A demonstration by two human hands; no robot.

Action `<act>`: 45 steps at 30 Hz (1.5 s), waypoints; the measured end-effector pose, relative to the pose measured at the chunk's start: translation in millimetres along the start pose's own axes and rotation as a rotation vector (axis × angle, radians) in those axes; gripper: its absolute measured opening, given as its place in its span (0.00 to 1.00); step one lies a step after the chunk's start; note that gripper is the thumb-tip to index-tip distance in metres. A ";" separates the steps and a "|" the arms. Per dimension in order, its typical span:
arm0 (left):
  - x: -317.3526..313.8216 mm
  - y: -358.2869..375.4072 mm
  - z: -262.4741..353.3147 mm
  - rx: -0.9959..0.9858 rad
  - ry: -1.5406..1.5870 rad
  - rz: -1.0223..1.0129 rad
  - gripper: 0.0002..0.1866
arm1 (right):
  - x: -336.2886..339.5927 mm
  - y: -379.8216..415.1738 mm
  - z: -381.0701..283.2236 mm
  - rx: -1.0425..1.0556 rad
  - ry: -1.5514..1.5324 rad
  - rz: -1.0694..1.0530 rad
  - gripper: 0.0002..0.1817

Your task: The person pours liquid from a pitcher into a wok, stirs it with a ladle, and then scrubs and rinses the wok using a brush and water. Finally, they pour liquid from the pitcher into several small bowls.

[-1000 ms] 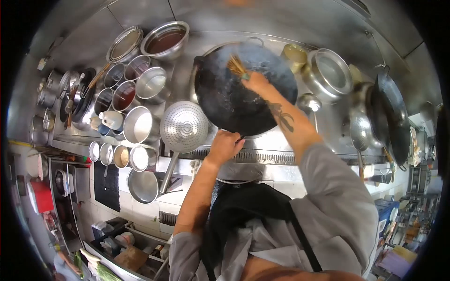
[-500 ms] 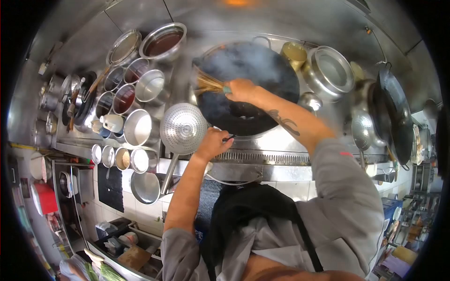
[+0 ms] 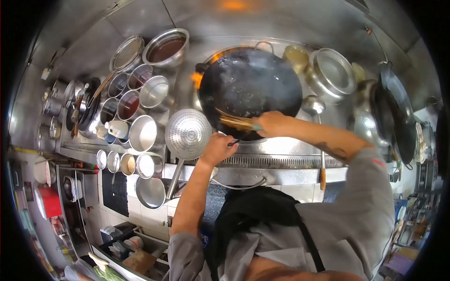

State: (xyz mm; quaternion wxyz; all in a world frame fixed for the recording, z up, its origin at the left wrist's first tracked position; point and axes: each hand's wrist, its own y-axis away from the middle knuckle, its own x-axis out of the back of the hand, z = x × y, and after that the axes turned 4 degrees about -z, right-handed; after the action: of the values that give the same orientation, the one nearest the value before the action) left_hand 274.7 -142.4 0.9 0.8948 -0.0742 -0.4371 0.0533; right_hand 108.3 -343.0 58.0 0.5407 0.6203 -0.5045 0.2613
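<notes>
A large black wok (image 3: 253, 84) sits over the burner, steaming, with orange flame at its upper left rim. My right hand (image 3: 273, 124) is closed round the green-banded end of a bamboo brush (image 3: 234, 122), whose bristles lie over the lower part of the wok. At the wok's near left edge, my left hand (image 3: 219, 148) grips the wok's small dark handle (image 3: 234, 143). A perforated strainer (image 3: 189, 133) rests just left of that hand, its long handle pointing down. To the right of the wok lies a ladle (image 3: 314, 104) with a wooden-ended handle.
Metal pots with dark liquid (image 3: 165, 48) and seasoning cups (image 3: 128, 163) stand on the left. A steel pot (image 3: 332, 72) and a yellowish container (image 3: 296, 58) are behind right. More woks (image 3: 398, 112) hang at the far right. A metal ledge (image 3: 290, 176) runs in front.
My right hand has moved right and toward me, bringing the brush from the wok's left rim to its near side. More flame shows, and the ladle's handle is now uncovered.
</notes>
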 end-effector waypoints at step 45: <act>-4.3 5.5 -7.9 -0.024 -0.022 0.013 0.10 | 5.5 -98.7 52.4 0.001 0.155 0.455 0.31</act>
State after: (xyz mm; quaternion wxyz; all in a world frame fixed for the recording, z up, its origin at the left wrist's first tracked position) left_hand 278.2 -138.3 -8.2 0.8885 -0.0870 -0.4473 0.0547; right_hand 188.3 -403.2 8.0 0.5046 0.4690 -0.5883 0.4235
